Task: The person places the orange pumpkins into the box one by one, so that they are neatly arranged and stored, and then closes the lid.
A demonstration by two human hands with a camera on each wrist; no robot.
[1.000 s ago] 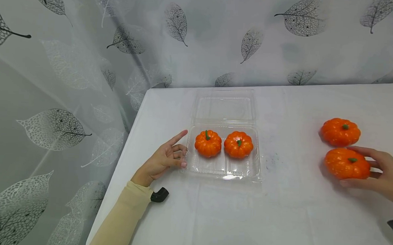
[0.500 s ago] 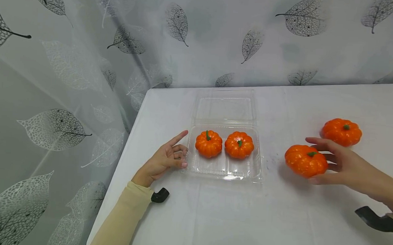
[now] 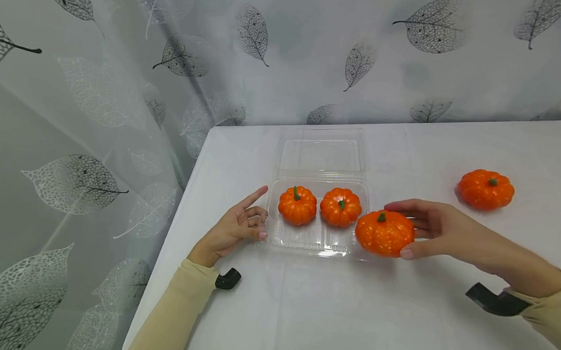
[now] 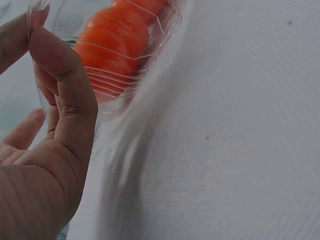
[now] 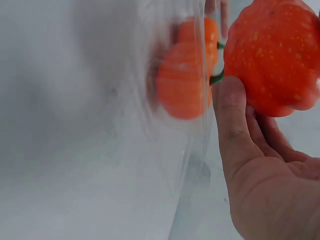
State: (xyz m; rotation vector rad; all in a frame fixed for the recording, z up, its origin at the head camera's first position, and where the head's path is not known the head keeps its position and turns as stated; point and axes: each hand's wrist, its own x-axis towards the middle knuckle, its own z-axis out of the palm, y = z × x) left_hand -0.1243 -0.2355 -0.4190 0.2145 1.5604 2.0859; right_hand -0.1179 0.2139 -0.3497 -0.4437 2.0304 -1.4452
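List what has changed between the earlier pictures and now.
Gripped throughout by the right hand, the speckled pumpkin has travelled left, from just in front of the lone pumpkin to the near right corner of the clear container. Nothing was let go.

Unmoved: lone pumpkin, clear container, the two pumpkins inside, and the left hand at its left edge.

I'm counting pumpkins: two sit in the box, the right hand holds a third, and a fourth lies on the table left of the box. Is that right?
The side is wrong: the fourth pumpkin lies right of the box, not left, as the head view shows. Two pumpkins sit in the box and the right hand holds a third.
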